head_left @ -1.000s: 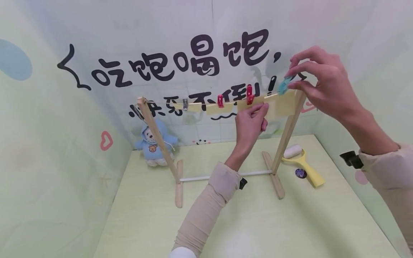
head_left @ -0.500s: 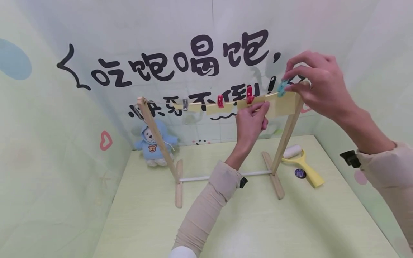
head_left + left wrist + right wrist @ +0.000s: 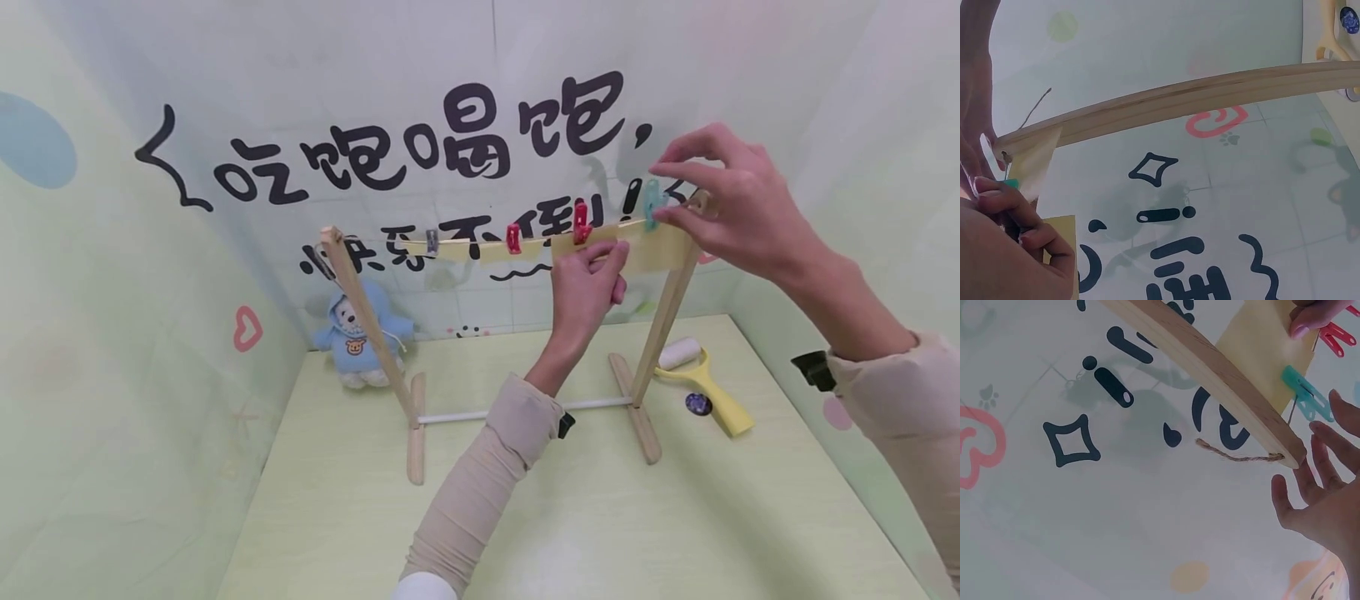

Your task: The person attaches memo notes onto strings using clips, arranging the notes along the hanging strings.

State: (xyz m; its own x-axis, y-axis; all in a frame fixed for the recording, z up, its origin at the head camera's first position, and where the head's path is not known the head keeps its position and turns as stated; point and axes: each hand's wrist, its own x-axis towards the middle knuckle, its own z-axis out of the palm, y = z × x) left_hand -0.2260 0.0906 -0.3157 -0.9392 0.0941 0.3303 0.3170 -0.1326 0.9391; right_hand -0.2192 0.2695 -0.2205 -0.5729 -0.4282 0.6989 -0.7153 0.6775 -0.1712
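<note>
A turquoise clothespin (image 3: 652, 202) stands clipped on the line over the top edge of a pale yellow paper (image 3: 658, 247) at the right end. My right hand (image 3: 750, 208) is beside it, thumb and fingers spread apart; in the right wrist view the clothespin (image 3: 1304, 394) is free of the fingertips. My left hand (image 3: 585, 287) pinches the yellow paper between thumb and index finger, below a red clothespin (image 3: 581, 223). Further left on the line, another red clothespin (image 3: 513, 238) and a grey clothespin (image 3: 432, 242) hold more yellow papers (image 3: 450, 250).
The line hangs between two wooden posts (image 3: 663, 333) joined low down by a white rod (image 3: 453, 416). Behind the left post sits a plush toy (image 3: 360, 333) in blue. Right of the frame lie a yellow-handled roller (image 3: 723, 400) and a dark round disc (image 3: 698, 404).
My right thumb and fingers have opened away from the turquoise clothespin, which now stands more upright on the paper. The left hand has stayed at the paper.
</note>
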